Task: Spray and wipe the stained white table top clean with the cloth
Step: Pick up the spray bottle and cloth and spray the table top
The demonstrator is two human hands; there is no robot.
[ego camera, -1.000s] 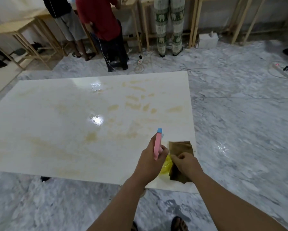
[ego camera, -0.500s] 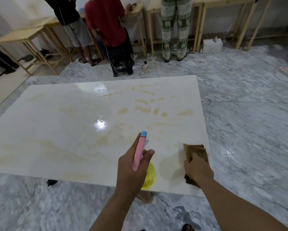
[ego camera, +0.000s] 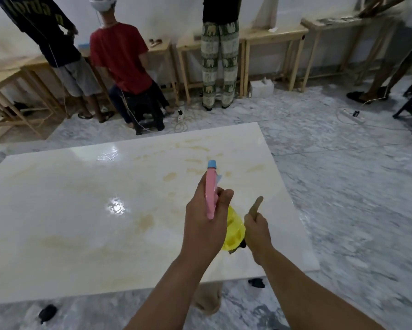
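The glossy white table top (ego camera: 57, 210) fills the middle of the view, with yellowish-brown smears across its centre and far right. My left hand (ego camera: 205, 225) grips a spray bottle (ego camera: 211, 189) with a pink head, blue nozzle and yellow body, held above the table's right part with the nozzle pointing away from me. My right hand (ego camera: 257, 231) is just right of it, closed on the brown cloth (ego camera: 256, 207), which is lifted off the surface and sticks up from my fist.
Three people stand or sit with their backs to me at wooden benches (ego camera: 271, 36) along the far wall. Cables and a power strip (ego camera: 353, 115) lie on the marble floor (ego camera: 355, 198). A fourth person's legs and a dark stool are at the far right.
The cloth lay flat on the table under my right hand; now it is lifted off, bunched in that hand. My left hand with the bottle has risen and moved forward. The view has tilted up.
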